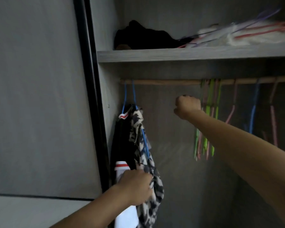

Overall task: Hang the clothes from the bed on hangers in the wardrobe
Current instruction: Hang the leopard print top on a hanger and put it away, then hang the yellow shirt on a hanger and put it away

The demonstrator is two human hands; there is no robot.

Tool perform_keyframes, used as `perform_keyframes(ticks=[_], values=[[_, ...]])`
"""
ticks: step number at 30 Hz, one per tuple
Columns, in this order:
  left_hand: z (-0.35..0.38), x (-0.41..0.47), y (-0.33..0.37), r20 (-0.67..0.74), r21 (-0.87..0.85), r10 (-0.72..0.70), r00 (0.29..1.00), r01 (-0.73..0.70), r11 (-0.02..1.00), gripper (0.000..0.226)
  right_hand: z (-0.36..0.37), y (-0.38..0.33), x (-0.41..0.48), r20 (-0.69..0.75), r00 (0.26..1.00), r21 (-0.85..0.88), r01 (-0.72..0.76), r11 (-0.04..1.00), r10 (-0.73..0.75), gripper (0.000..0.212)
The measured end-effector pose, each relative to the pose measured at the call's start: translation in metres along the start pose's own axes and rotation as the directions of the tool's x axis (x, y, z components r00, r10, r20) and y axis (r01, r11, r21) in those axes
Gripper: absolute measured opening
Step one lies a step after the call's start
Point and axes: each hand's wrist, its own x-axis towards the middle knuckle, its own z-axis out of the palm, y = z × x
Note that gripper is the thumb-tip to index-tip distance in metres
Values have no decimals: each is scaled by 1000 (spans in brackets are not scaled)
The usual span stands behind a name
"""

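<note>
Wardrobe [105, 96] stands open. A wooden rail [163, 82] runs beneath the shelf [187, 55]. At the rail's far left end hang two blue hangers [134, 96], close together. One carries a black garment [122, 142] with red-and-white striped trim; the other carries a patterned garment [155, 191] in dark and pale blotches, just in front of the black one and touching it. The left hand [136, 186] is low on these clothes, its grip clamped on the fabric of the patterned garment. The right hand [187, 105] is raised just below the rail with its fingers curled, right beside a bunch of empty hangers [211, 99] in green and pink. Whether its grip encloses a hanger cannot be told. More empty hangers, pink and blue, hang farther right, spaced apart. On the shelf lie a dark heap of cloth [143, 37] and loose hangers [262, 30], blurred.
</note>
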Motion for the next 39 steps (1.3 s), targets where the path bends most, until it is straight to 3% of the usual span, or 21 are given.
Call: perform_keyframes(ticks=[3,8,15,22,27,31,35,39], values=[[6,15,12,-9,-4,65,998,-65,998,26,1,33,-18,30,996,-173,-76,982,82,47],[6,41,24,-58,-39,110,992,-113,993,31,5,53,-27,-4,991,-188,-135,973,136,39],[1,65,31,-62,-29,108,992,-110,993,35,-14,77,-20,-94,984,-30,-152,988,149,22],[-7,74,28,-94,-51,102,990,-107,993,37,-44,67,-38,-129,981,121,-130,984,146,24],[18,70,40,-45,-81,164,985,-168,983,35,-37,73,-121,-121,985,101,-110,989,122,30],[63,60,78,81,-116,256,963,-246,962,32,-31,103,-202,-90,984,137,-138,981,151,22],[100,44,139,227,-153,362,904,-334,930,30,-36,157,-293,-31,967,116,-248,962,253,17],[104,25,215,273,-131,467,841,-448,884,31,-48,220,-386,12,912,50,-411,910,411,17]])
